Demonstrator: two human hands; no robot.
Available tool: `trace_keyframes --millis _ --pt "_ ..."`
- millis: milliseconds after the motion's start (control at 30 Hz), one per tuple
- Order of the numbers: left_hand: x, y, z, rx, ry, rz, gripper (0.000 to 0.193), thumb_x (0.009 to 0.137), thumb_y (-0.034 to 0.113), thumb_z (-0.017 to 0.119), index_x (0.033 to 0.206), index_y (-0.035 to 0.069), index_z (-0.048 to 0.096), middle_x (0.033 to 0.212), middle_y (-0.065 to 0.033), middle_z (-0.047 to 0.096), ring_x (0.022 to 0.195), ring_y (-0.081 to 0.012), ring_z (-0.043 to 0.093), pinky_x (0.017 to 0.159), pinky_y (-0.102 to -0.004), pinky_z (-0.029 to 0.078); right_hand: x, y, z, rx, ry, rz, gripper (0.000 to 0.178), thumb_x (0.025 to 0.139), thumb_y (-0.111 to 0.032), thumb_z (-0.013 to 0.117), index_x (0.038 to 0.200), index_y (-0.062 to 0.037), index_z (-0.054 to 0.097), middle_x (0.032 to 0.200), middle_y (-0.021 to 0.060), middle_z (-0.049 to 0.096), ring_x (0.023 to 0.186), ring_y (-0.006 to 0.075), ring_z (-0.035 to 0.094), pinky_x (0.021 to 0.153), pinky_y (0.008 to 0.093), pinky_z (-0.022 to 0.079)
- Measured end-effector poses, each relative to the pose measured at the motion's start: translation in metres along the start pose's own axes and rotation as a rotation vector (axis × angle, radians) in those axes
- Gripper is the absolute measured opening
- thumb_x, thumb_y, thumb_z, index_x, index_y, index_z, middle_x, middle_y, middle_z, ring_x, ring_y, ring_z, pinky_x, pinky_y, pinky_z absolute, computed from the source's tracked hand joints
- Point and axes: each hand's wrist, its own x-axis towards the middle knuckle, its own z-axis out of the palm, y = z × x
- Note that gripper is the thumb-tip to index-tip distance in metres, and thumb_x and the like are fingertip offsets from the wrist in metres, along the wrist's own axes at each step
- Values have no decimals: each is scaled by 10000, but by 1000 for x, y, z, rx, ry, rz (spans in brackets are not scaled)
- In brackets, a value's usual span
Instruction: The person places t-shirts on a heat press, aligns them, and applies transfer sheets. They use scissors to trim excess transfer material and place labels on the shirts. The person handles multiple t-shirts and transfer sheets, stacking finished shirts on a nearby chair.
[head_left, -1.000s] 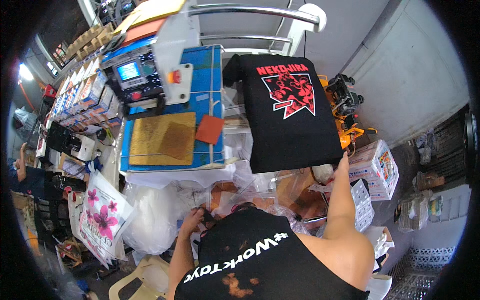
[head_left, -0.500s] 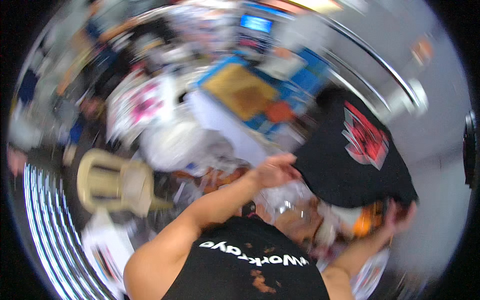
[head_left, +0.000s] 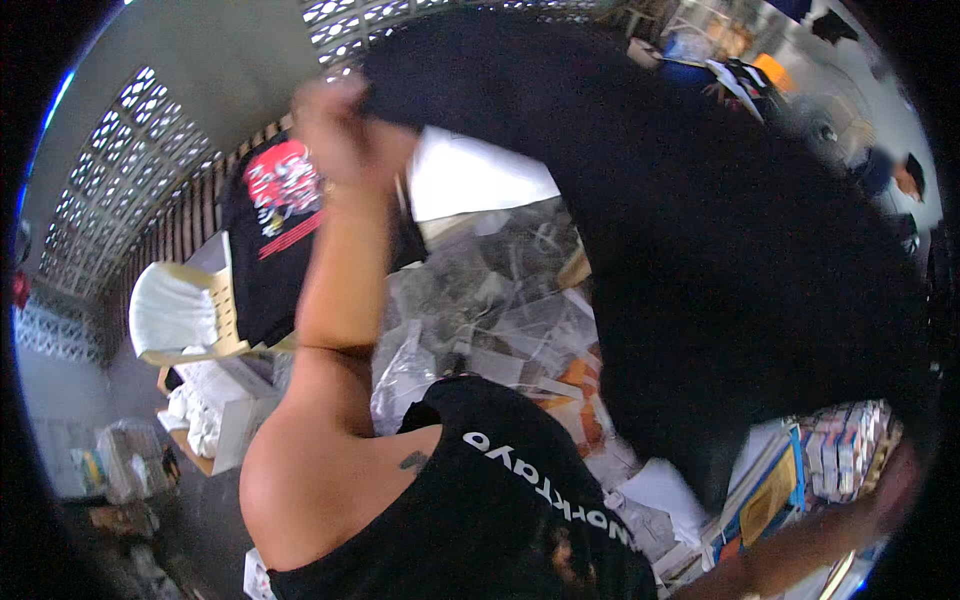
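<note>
A large black T-shirt (head_left: 700,220) is spread in the air before me, from the upper middle to the right side. At its upper left edge, my raised left hand (head_left: 350,130) is closed on the cloth, though blurred. My right hand (head_left: 898,480) is low at the far right, smeared and dark; it appears closed on the shirt's lower right edge. The side of the shirt facing me looks plain black. Beyond my left forearm, another black T-shirt (head_left: 270,225) with a red and white print lies over a cream plastic chair (head_left: 225,305).
White cloth (head_left: 175,308) hangs on the chair. A white panel (head_left: 475,175) stands behind my left forearm. Clear plastic sheets and scraps (head_left: 500,340) cover the floor. An open carton (head_left: 235,400) of white cloth sits left. Stacked frames (head_left: 765,490) stand at lower right, lattice wall (head_left: 130,170) at left.
My view has swung from the blue-framed table to the chair and lattice wall. The black T-shirt has been lifted and spread wide. My left hand has risen; its red print no longer shows.
</note>
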Motion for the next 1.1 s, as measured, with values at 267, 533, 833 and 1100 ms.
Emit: trace_keyframes --millis 267,533,833,1100 --pt "100 317 -142 189 151 541 510 814 151 599 1228 -145 574 1276 -309 635 1271 -469 582 1180 -667 347 273 308 298 510 -461 365 363 987 -175 623 1263 52 560 1302 226 627 1192 381 616 1071 551 491" --pt "-126 348 -337 302 321 483 440 888 110 619 1290 -67 608 1357 -226 648 1273 -363 607 1141 -485 444 159 517 409 257 -172 867 265 891 -72 718 1143 -49 638 1072 88 675 918 237 668 871 417 584" --pt "-98 438 -294 484 152 385 382 1062 193 503 1363 -29 580 1459 -218 581 1359 -402 532 1219 -558 339 295 423 459 619 -768 334 284 992 -144 628 1237 1 623 1176 175 703 979 322 697 955 518 568" --pt "46 542 -189 621 28 917 478 991 -36 467 1428 -213 388 1500 -388 443 1386 -488 472 1202 -555 425 393 356 581 658 -683 -69 297 1039 -142 495 1263 16 610 1275 190 680 1202 329 639 1024 533 539"
